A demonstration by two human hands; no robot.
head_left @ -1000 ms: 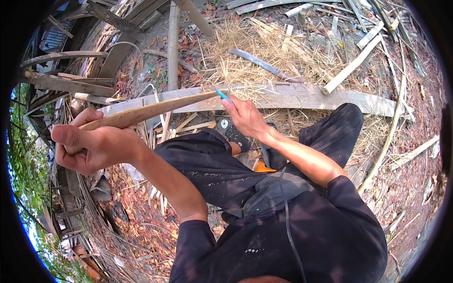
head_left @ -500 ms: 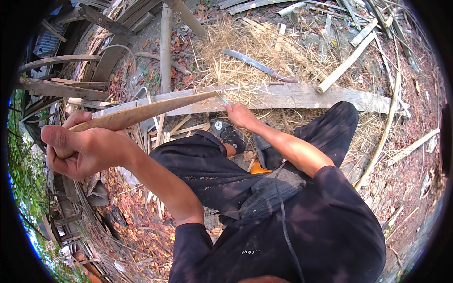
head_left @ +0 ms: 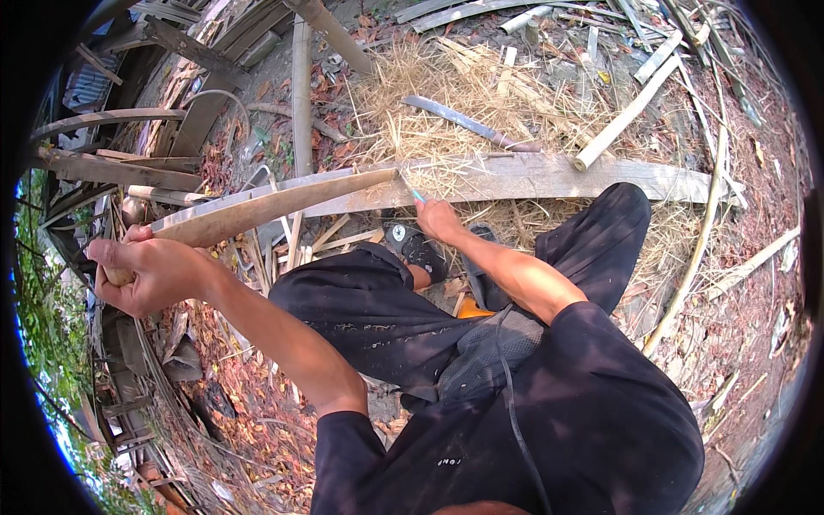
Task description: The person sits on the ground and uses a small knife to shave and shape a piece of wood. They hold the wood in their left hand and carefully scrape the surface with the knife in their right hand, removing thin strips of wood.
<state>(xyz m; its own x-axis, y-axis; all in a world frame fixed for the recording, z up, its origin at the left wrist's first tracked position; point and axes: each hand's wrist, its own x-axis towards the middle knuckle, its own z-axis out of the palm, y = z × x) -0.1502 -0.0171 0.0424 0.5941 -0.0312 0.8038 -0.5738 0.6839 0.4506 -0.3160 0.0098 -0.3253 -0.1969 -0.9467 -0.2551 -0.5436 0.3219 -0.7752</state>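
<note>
My left hand [head_left: 154, 275] is closed around the near end of a long wooden slat [head_left: 266, 209], pale brown and narrowing toward its far tip. The slat slants up and away to the right, its tip over a grey plank. At that tip my right hand [head_left: 439, 220] grips a small teal-handled tool [head_left: 418, 196]. A thin end sticks out of the fist toward the wood; it is too small to tell whether it is a blade. The grey plank [head_left: 566, 178] lies crosswise in front of my legs, straw scattered on it.
Beyond the plank a machete [head_left: 459, 117] with a brown handle lies on a heap of straw [head_left: 403, 81]. A bamboo pole [head_left: 631, 116] rests at the right. Old boards [head_left: 120, 163] are stacked at the left. An orange object [head_left: 470, 307] sits between my legs.
My left hand has dropped a little and shifted slightly right, and the slat shows more of its broad face. My right hand has moved slightly right and nearer to me with the tool.
</note>
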